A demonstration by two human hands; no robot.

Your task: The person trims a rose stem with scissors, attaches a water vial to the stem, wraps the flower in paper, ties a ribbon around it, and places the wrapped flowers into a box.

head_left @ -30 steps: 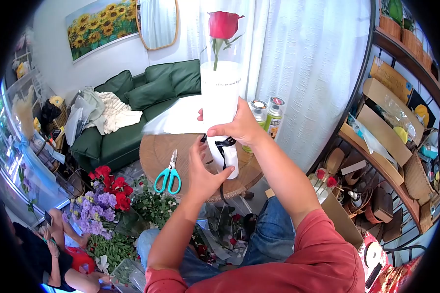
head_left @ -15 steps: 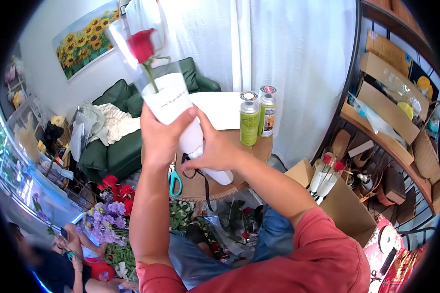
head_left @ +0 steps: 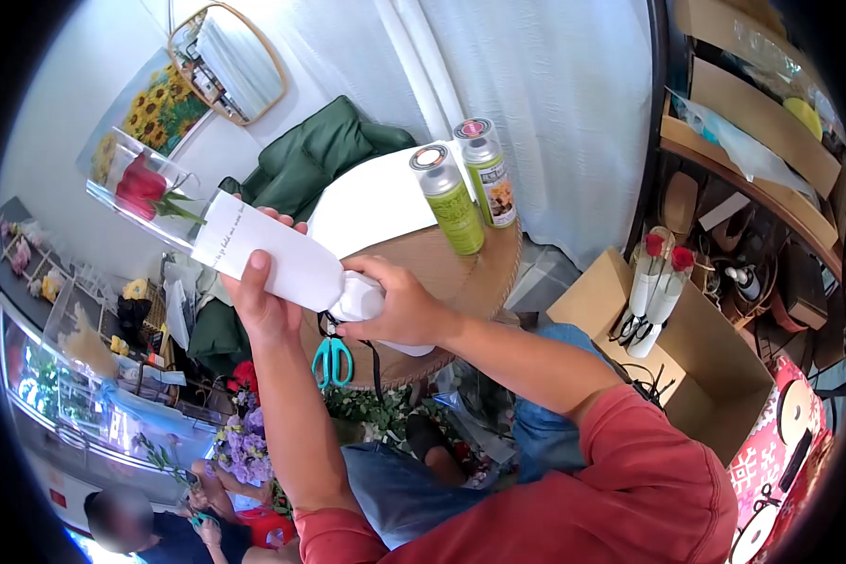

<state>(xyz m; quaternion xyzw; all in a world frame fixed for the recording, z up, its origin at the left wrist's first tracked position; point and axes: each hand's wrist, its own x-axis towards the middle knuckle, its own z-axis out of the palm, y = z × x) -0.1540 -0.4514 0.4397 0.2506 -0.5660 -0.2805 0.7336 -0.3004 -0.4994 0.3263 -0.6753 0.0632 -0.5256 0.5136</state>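
A red rose (head_left: 143,186) lies inside a clear-and-white flower sleeve (head_left: 271,246) with a line of printed text. The sleeve tilts, its clear end up and to the left. My left hand (head_left: 265,296) is closed around the white middle, thumb on the near side. Closed at the lower end, my right hand (head_left: 399,303) grips the gathered white bottom (head_left: 357,297) of the sleeve. A black ribbon (head_left: 377,362) hangs below the right hand. Teal-handled scissors (head_left: 332,363) show at the table edge, just below the gathered end.
Two spray cans (head_left: 449,199) stand on the round wooden table (head_left: 479,296), beside a white sheet (head_left: 376,202). To the right, a cardboard box (head_left: 714,376) holds wrapped roses (head_left: 663,282). Purple flowers (head_left: 246,446) are at lower left, near another person (head_left: 183,531) holding scissors.
The sleeve with the rose has tipped from nearly upright to a flatter slant, its top moving left and down. Both hands still hold it. The camera view has shifted too.
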